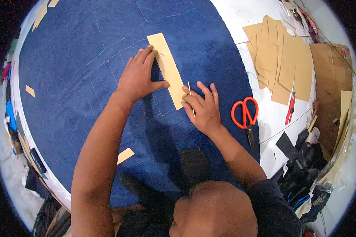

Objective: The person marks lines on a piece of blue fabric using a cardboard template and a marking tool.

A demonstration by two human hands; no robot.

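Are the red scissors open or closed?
Closed. The red scissors lie on the blue cloth's edge, handles side by side, blades together in one dark point.

Single view, head-worn fisheye, left one of a side-by-side pair. Looks steeply down from above the person's own head, which fills the lower edge. Faces forward across the bench point(265, 15), close in: forearms rise from the lower edge to mid-frame. Blue fabric point(79, 59) spans the centre; straight edges bow toward the dark circular rim. No second view to overlap.
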